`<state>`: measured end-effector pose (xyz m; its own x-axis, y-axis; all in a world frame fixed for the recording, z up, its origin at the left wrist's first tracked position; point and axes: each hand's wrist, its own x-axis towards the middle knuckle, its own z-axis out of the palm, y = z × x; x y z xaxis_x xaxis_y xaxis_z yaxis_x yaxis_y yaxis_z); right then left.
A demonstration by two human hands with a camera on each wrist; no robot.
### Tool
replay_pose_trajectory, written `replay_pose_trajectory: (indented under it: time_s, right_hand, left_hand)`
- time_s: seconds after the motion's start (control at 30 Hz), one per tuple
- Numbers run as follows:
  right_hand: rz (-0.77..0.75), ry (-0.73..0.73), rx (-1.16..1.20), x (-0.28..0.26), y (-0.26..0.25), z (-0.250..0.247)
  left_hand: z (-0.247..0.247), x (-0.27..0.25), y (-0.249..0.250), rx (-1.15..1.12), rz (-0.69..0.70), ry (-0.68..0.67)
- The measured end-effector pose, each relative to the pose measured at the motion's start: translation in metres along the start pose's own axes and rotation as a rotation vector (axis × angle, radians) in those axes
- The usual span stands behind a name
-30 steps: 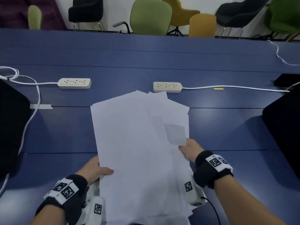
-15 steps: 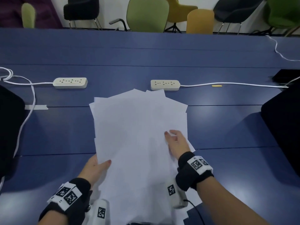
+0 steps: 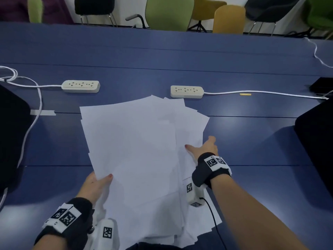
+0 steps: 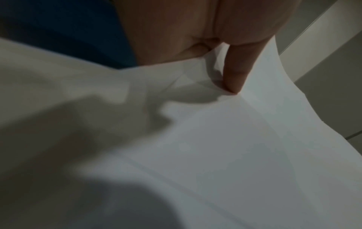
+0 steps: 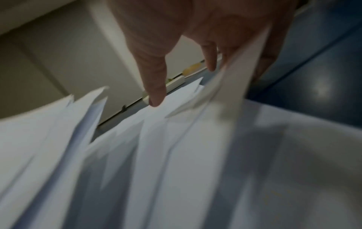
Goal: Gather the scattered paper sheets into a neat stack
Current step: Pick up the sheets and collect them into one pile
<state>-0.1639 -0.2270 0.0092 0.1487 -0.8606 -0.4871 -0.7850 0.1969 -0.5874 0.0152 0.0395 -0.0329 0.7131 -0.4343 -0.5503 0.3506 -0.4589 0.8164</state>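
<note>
**Loose sheets held at both sides**

We see the paper sheets [image 3: 137,152] fanned in an uneven pile on the blue table [image 3: 252,141], near the edge closest to us, their corners out of line. Our left hand [image 3: 93,188] pinches the pile's left edge — thumb on top, the other fingers hidden beneath. Our right hand [image 3: 203,148] is at the right edge, thumb lying on the top sheets, fingers spread loosely with one sheet's edge curling up between them. Two power strips [image 3: 187,91] lie beyond the pile — just past its far corners.
</note>
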Motion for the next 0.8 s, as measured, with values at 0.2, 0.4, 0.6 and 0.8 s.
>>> replay_pose_trajectory:
  time_s: [0.2,0.4,0.6,0.8]
  right_hand:
    - [-0.015,-0.13,-0.056,0.005,-0.001,0.009]
    - [-0.012,-0.229,-0.101,0.011,0.006,0.003]
    - [0.032,-0.319,0.017,0.009,0.011,-0.005]
    - [0.006,-0.323,0.098,-0.004,0.016,-0.009]
  left_hand:
    - [0.0,0.0,0.004,-0.004,-0.017,-0.036]
    - [0.0,-0.004,0.007,-0.031,0.003,-0.062]
    - [0.006,-0.007,0.013,-0.071,0.025,-0.097]
    - [0.021,-0.01,0.014,-0.083,0.018,-0.15]
